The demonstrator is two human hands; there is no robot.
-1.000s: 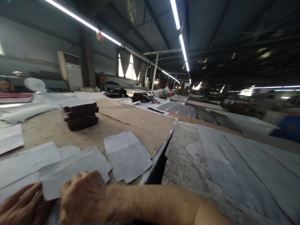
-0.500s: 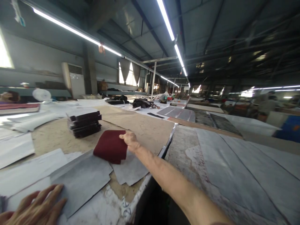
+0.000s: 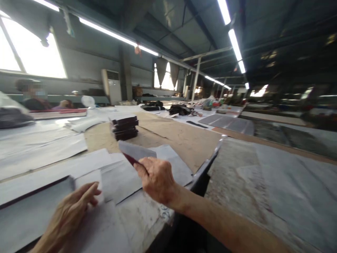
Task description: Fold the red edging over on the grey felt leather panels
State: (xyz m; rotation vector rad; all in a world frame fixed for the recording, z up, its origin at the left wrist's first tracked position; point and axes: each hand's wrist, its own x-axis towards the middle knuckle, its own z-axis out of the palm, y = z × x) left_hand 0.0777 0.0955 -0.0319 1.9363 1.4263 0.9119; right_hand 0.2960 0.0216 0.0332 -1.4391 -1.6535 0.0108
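Observation:
Between the thumb and fingers of my right hand (image 3: 156, 177) is a maroon fabric piece with a pale grey backing (image 3: 137, 150), tilted up above the table. My left hand (image 3: 70, 211) is at the lower left, fingers stretched out and holding nothing. Beside it lies a grey panel with dark folded edges (image 3: 34, 211). A white sheet (image 3: 102, 228) is under and beside my left hand; whether the fingers touch it I cannot tell. Grey sheets (image 3: 118, 179) lie on the table below the held piece.
A stack of dark folded pieces (image 3: 125, 127) stands on brown board (image 3: 171, 131) beyond my right hand. A gap (image 3: 200, 196) separates this table from another one on the right (image 3: 237, 175). A person (image 3: 34, 96) is at the far left, near dark bundled cloth (image 3: 13, 117).
My right hand has drawn nearer with the maroon piece, turning its grey backing into view. My left hand has lifted and shifted right. The camera has turned left.

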